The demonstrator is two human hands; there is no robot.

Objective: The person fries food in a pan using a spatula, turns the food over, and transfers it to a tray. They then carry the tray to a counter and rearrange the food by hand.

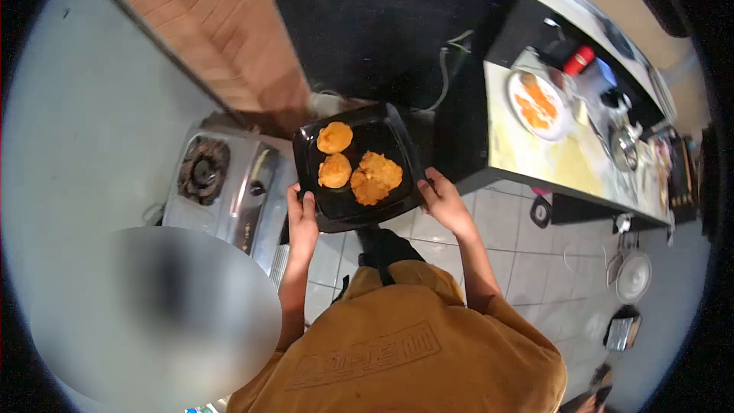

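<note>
A square black plate (342, 220) is held out in front of my body, above the floor. On it lie three orange-brown fried patties: a small round one (334, 138) at the far left, another small one (334, 171) just below it, and a larger ragged-edged one (376, 178) to the right. My left hand (303, 218) grips the plate's near left edge, its fingers partly hidden by the rim. My right hand (445, 203) grips the plate's right edge, thumb at the rim and other fingers mostly out of sight.
To the left stands a gas stove (222, 183) with a burner (204, 170). On the right, a counter (527, 157) bears a white plate (552, 131) of orange pieces, a red object (579, 60) and metal utensils. A black panel (382, 30) rises ahead. Tiled floor (497, 237) lies below.
</note>
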